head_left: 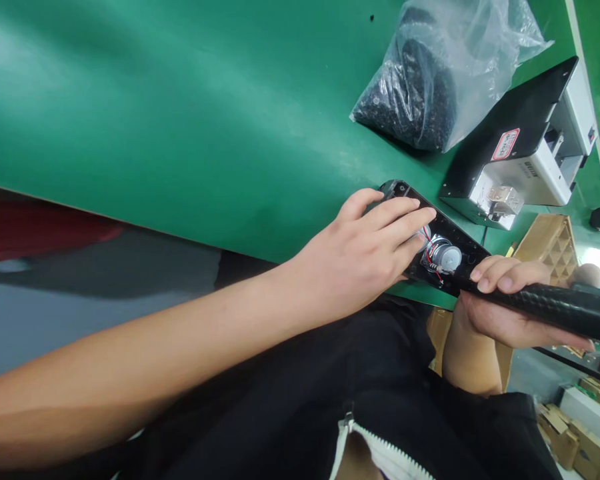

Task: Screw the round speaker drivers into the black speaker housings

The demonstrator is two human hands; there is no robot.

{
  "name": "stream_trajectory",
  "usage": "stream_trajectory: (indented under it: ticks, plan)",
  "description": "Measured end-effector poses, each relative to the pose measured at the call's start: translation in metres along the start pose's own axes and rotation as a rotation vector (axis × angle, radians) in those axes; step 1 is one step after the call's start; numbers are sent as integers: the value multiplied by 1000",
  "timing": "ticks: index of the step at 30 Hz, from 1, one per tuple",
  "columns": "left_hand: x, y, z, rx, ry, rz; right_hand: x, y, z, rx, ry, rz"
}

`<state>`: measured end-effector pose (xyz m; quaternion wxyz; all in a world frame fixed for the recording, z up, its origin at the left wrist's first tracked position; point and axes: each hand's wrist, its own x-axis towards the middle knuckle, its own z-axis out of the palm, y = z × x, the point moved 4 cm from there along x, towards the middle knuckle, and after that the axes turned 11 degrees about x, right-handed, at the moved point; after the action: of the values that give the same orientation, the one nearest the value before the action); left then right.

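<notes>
My left hand (367, 250) lies back-up across the wide end of a long black housing (467, 250), with its fingers over the hollow and the thumb partly showing at the near edge. Inside the housing sit round silver parts (449, 257) that look like speaker drivers, joined by thin red and black wires. One of them is half covered by my left fingers. My right hand (515, 303) is wrapped around the narrower, tube-like black section (570, 310), which runs out at the right edge. No tool shows in either hand.
A clear plastic bag (430, 80) full of small black pieces lies on the green table (180, 120). Beside it stands a black and silver machine (520, 147) with a red-edged label. A brown divided box (547, 247) is past my right hand; cardboard boxes (575, 433) are lower right.
</notes>
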<state>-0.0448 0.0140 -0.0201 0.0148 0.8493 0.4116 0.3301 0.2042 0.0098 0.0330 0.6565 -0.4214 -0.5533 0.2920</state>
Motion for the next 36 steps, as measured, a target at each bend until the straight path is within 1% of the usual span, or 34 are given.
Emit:
stream_trajectory:
  ticks: [2, 3, 5, 9, 12, 14, 19, 25, 28, 30, 34, 36]
  plan:
    - [2, -1, -1, 20, -20, 27, -2, -8, 8, 99, 23, -195]
    - [3, -2, -2, 30, -30, 43, -4, -10, 12, 137, 23, -244]
    - [4, -2, -3, 45, -41, 65, -5, -11, 18, 176, -1, -242]
    - [4, -3, -4, 22, -14, 23, -7, -14, 22, 209, -30, -261]
    - [2, 0, -3, -21, -32, 19, -6, -15, 23, 192, -50, -275]
    - [1, 1, -1, -50, -32, -15, -4, -16, 23, 171, -57, -284]
    - [-2, 1, 1, -97, -30, -49, -3, -16, 21, 138, -46, -299]
    - [3, -3, -2, -4, -17, 67, -6, -17, 31, 212, 24, -264]
    - [5, -5, -5, -11, -15, 67, -6, -19, 34, 170, 19, -256]
    - [5, -5, -6, -32, -6, 64, -4, -19, 33, 105, -32, -268]
    - [4, -2, -4, -60, 2, 53, -4, -17, 34, -60, -246, -275]
    - [2, 0, 0, -56, 19, 20, -7, -20, 34, -60, -287, -270]
